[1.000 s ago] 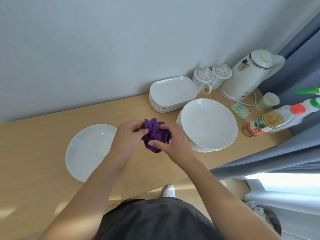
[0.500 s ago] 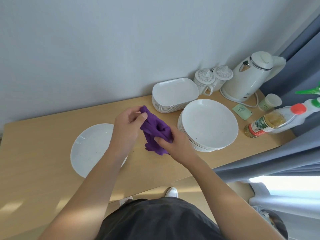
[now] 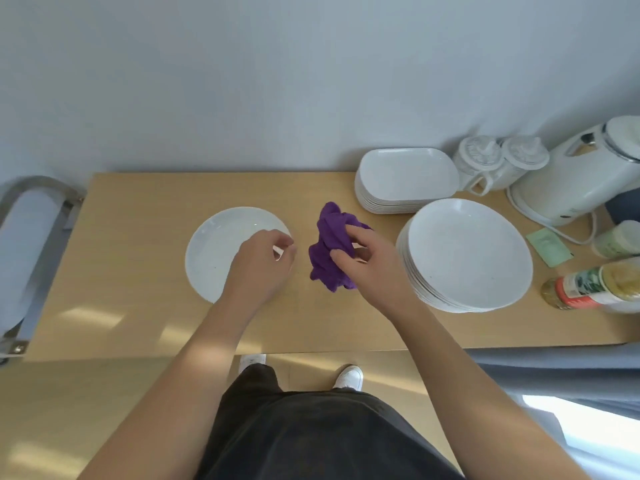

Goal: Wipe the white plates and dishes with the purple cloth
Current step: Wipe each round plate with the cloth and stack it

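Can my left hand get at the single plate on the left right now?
Probably yes. The left hand is over the right edge of the single plate with nothing between them; the purple cloth is held in the right hand, clear of the plate.

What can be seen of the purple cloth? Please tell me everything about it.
The purple cloth is a soft, crumpled piece of fabric, bunched into folds. The right hand pinches it between thumb and fingers, over the wooden table, between the single plate and the stack of round plates. The left hand does not touch it. Whether its lower end rests on the table is unclear.
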Action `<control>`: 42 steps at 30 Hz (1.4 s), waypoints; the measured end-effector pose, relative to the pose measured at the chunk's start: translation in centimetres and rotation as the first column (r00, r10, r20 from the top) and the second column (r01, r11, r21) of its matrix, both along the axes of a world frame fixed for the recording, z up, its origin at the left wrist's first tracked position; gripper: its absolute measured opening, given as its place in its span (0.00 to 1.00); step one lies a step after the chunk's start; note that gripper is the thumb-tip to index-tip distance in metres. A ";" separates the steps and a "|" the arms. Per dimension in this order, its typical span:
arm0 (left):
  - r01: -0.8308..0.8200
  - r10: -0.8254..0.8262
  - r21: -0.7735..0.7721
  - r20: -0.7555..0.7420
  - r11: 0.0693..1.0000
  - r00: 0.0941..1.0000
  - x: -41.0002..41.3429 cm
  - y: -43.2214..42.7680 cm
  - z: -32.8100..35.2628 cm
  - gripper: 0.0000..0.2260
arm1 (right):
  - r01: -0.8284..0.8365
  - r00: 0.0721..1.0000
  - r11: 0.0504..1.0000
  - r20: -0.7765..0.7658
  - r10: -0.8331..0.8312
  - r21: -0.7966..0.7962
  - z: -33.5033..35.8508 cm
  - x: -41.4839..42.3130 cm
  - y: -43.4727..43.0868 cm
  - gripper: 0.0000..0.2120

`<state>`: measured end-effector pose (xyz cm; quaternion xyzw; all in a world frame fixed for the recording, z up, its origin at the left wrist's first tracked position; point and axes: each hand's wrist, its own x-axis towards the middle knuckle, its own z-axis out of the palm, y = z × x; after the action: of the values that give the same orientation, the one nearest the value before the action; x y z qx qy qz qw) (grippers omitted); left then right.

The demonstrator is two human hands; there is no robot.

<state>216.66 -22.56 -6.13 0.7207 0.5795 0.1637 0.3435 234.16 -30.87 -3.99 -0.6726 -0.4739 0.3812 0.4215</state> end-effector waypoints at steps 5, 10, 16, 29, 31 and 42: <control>-0.149 0.151 0.029 -0.101 0.988 0.983 -5.2 1.4 -1.3 0.07 | 0.032 0.989 0.999 0.143 -0.030 -0.010 -0.4 -3.4 2.3 0.06; -0.195 0.195 0.014 -0.139 0.981 0.971 -10.6 4.1 -2.3 0.09 | 0.119 0.990 0.991 0.080 -0.115 -0.053 -1.3 -8.9 5.0 0.08; -0.090 0.086 -0.009 -0.228 0.996 0.970 -13.8 8.2 -4.4 0.15 | 0.004 0.819 0.951 0.546 0.175 -0.311 -6.2 -12.1 6.9 0.18; 0.032 -0.039 -0.106 -0.071 0.994 0.997 -15.9 13.2 -8.4 0.12 | 0.098 0.524 0.858 0.759 0.386 -0.504 -11.1 -16.8 8.2 0.40; 0.050 -0.054 -0.142 -0.022 0.989 0.998 -16.1 13.7 -8.5 0.14 | 0.099 0.513 0.865 0.770 0.378 -0.491 -11.9 -17.0 9.6 0.38; -0.030 0.069 -0.253 0.147 0.967 0.987 -16.9 13.6 -7.4 0.12 | -0.125 0.644 0.951 0.707 0.294 -0.282 -13.3 -20.9 14.0 0.31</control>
<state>199.78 -8.93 -13.57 0.6420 0.5852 0.1532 0.4712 213.30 -16.87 -17.26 -0.7493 -0.6363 0.1685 0.0730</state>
